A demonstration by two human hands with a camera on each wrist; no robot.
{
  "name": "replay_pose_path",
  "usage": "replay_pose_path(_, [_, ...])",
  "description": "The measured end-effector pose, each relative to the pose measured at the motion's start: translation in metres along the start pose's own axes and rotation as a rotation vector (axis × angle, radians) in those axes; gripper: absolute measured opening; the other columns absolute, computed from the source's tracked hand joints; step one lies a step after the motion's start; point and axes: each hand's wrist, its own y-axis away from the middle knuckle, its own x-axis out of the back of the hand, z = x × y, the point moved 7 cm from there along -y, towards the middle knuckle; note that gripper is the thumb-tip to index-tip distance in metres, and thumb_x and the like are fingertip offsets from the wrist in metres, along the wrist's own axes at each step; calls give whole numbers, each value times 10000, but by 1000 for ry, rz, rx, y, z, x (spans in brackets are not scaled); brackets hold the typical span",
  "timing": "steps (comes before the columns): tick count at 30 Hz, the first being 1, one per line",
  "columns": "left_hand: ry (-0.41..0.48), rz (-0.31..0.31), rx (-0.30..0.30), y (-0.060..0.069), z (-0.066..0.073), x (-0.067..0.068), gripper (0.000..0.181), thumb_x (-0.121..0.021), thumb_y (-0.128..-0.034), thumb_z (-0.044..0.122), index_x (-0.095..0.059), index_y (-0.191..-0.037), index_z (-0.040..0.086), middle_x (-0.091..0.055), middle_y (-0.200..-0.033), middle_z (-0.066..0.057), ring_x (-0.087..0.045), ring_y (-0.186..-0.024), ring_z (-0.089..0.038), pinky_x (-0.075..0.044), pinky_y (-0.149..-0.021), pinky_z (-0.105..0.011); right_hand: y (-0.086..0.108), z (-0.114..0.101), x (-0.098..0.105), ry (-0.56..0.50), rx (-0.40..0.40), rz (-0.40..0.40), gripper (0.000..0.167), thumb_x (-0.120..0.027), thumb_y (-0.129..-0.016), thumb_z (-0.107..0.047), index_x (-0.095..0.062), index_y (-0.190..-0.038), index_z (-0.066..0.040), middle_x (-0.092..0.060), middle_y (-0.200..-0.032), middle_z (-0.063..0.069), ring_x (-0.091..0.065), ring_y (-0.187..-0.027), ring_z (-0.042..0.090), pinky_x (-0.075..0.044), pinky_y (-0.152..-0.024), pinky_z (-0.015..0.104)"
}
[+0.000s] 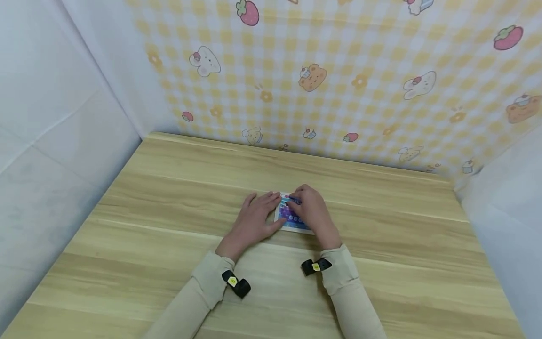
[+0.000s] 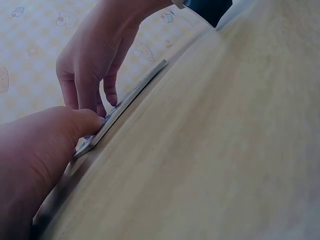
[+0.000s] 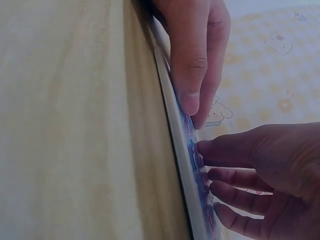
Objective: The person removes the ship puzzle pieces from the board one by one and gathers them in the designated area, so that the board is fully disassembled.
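A thin flat board [image 1: 287, 215] with a blue and purple picture and a pale rim lies on the table. My left hand [image 1: 254, 219] rests at its left side, fingers extended, fingertips and thumb on the edge. My right hand [image 1: 314, 213] is over the board's right part, with bent fingers reaching down to the picture. In the right wrist view, the thumb and fingertips of the right hand [image 3: 287, 160] meet the raised, bumpy surface of the board [image 3: 192, 172]. Whether they pinch a small part there is hidden.
The wood-grain table [image 1: 169, 197] extends around the board on all sides. Behind it hangs a yellow checked cloth [image 1: 275, 61] with cartoon animals and strawberries. White sheeting [image 1: 63, 117] borders the left side. Each wrist carries a black strapped camera [image 1: 237, 284].
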Motion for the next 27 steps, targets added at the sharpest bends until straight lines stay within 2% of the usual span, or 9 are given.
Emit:
replay_pose_path(6, [10, -21, 5, 1, 1, -2, 719, -602, -1003, 532, -465, -1557, 94, -430, -1615, -23, -360, -1515, -234, -130, -1267, -535, -2, 6, -3, -61, -74, -35, 202, -754, -947, -119, -774, -1072, 38, -697, -1075, 166, -663, -851, 268, -582, -784, 429])
replay_pose_path(9, [23, -19, 12, 2, 1, -2, 739, -616, -996, 530, -450, -1567, 91, -444, -1608, -39, -366, -1512, -235, -127, -1268, -532, -2, 6, -3, -69, -84, -38, 176, -747, -948, -103, -772, -1057, 33, -697, -1063, 159, -666, -871, 271, -584, -798, 432])
replay_pose_path(16, [63, -7, 41, 1, -2, -3, 762, -641, -987, 522, -425, -1584, 100, -461, -1596, -69, -375, -1507, -235, -96, -1275, -513, -5, 1, -2, -34, -52, -12, 133, -712, -963, -64, -783, -1037, 20, -710, -1068, 159, -692, -1007, 319, -576, -921, 469])
replay_pose_path(22, [74, -11, 64, 1, -4, -3, 759, -643, -987, 529, -417, -1591, 128, -444, -1606, -29, -354, -1517, -211, -35, -1281, -508, -7, -1, -3, 3, -43, 9, 119, -683, -986, -54, -777, -1012, 15, -693, -1010, 145, -677, -939, 295, -582, -882, 449])
replay_pose_path(27, [66, -18, 77, -1, -4, -4, 758, -630, -985, 551, -418, -1592, 149, -437, -1609, 5, -334, -1525, -191, -5, -1277, -527, -8, -1, -4, -13, -49, 14, 132, -642, -1005, -40, -739, -1004, 48, -659, -985, 163, -642, -894, 292, -575, -870, 432])
